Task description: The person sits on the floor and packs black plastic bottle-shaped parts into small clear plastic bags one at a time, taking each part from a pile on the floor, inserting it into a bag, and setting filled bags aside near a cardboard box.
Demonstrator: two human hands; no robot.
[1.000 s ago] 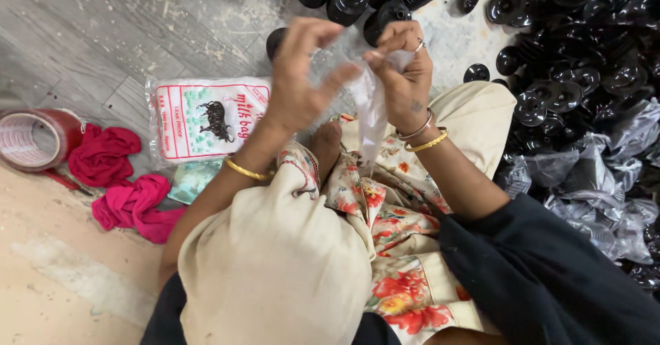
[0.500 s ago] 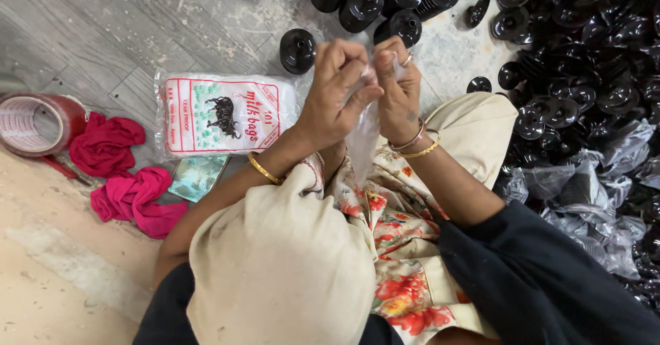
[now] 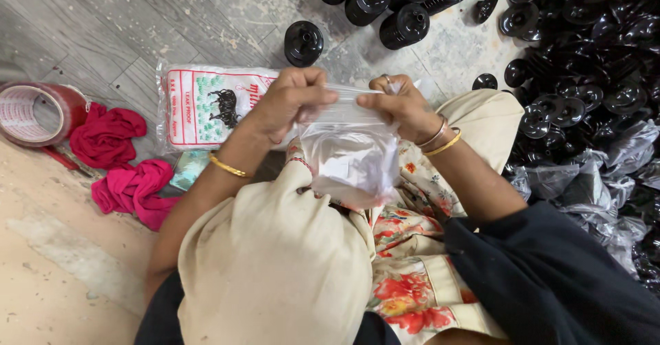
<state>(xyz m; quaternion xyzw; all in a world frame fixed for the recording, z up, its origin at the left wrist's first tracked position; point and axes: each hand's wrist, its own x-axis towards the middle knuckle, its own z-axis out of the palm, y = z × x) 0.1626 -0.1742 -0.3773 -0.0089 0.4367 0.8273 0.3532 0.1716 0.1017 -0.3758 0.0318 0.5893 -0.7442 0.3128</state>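
A clear plastic bag hangs over my lap, stretched wide at its mouth. My left hand pinches the bag's left top edge. My right hand pinches the right top edge; a ring and gold bangles show on that arm. The bag looks empty apart from a pale patch inside. Just beyond my hands stands a single black plastic spool on the floor.
A white printed pack of bags lies on the grey floor to the left. Pink cloths and a roll of red tape sit further left. Several black spools and filled clear bags are heaped at the right.
My hands were close together, working the bunched bag. They have moved apart and lowered, pulling the bag's mouth open wide.
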